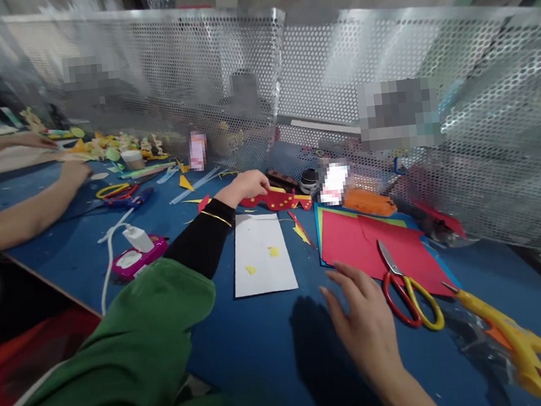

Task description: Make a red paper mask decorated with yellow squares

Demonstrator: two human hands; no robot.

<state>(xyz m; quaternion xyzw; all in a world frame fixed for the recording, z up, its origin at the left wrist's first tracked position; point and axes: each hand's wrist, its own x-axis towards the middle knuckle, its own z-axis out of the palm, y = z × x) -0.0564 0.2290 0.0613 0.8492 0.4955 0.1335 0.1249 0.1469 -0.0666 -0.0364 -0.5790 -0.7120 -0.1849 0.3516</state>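
Observation:
My left hand (248,186), in a green sleeve with a black cuff and a gold bracelet, reaches to the back of the table. Its fingertips pinch the top edge of a scalloped red paper cutout (277,200) dotted with small yellow pieces; part of the cutout is hidden behind the hand. Nearer me lies a white sheet of paper (264,277) with small yellow paper scraps (274,252) on it. My right hand (365,315) hovers over the blue table, fingers apart and holding nothing. To its right, scissors (410,291) with red and yellow handles rest partly on red paper sheets (350,240).
A yellow glue gun (508,339) lies at the right. Two lit phones, one a bright phone (334,183), lean near the perforated metal screen (357,60). A magenta power socket (139,257) with a white plug sits left. A co-worker's arms (27,217) are farther left.

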